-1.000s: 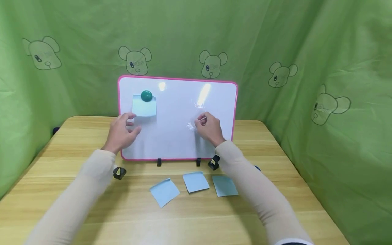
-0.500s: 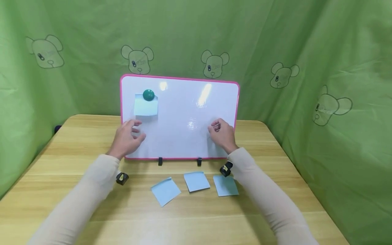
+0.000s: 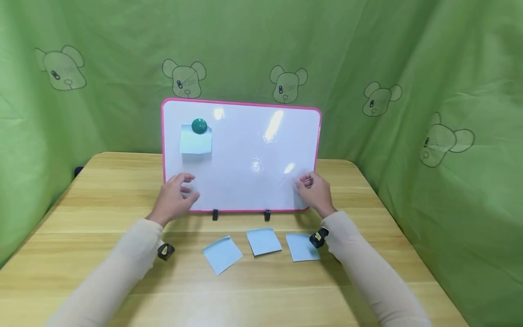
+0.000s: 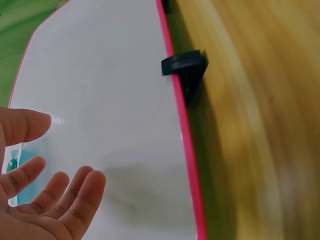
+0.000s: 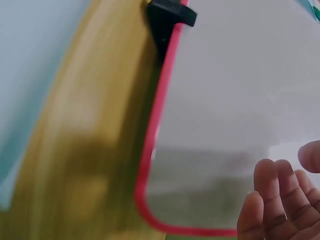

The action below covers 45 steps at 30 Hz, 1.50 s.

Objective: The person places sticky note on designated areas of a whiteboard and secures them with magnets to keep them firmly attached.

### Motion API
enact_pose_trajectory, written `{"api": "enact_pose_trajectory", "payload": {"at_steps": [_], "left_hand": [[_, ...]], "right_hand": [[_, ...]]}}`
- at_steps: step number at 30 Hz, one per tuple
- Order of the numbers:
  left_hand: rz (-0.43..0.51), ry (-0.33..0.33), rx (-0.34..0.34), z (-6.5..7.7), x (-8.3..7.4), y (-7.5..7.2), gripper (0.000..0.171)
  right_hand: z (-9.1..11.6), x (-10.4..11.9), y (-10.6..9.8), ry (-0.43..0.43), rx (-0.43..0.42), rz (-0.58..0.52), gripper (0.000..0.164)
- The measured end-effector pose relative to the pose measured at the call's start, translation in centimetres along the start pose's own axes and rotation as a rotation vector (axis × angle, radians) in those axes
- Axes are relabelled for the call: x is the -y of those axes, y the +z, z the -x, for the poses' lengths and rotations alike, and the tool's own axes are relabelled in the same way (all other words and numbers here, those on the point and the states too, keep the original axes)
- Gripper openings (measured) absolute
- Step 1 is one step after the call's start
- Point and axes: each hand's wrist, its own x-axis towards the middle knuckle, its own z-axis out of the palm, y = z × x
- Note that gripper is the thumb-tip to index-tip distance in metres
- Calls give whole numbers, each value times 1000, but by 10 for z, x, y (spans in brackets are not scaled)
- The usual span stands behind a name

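A whiteboard [image 3: 241,145] with a pink frame stands upright on two black feet [image 3: 215,215]. At its upper left, a green round magnet [image 3: 199,126] overlaps the top of a light blue sticky note [image 3: 196,141]. My left hand [image 3: 173,197] is in front of the board's lower left part, fingers loosely bent and holding nothing. Near the lower right corner is my right hand [image 3: 314,190], its thumb apart from the relaxed fingers [image 5: 267,185] in the right wrist view. No object shows between them.
Three more light blue sticky notes, left [image 3: 222,255], middle [image 3: 263,241] and right [image 3: 301,248], lie on the wooden table [image 3: 245,299] in front of the board. A green curtain [image 3: 237,41] with bear-head drawings hangs behind and along the right side.
My right hand has moved right and down, from the board's right half toward its lower right corner. The left hand has dropped from beside the mounted note toward the lower edge.
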Motion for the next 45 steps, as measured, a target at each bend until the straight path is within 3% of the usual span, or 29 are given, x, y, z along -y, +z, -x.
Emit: {"api": "enact_pose_trajectory", "payload": {"at_steps": [29, 36, 45], "left_hand": [[-16, -14, 133, 30, 10, 33, 50], [-2, -1, 137, 35, 9, 37, 50], [19, -47, 171, 42, 8, 43, 52]], "right_hand": [[35, -74, -29, 75, 96, 76, 31], [43, -82, -36, 102, 93, 121, 32], [52, -83, -42, 156, 134, 146, 31]]}}
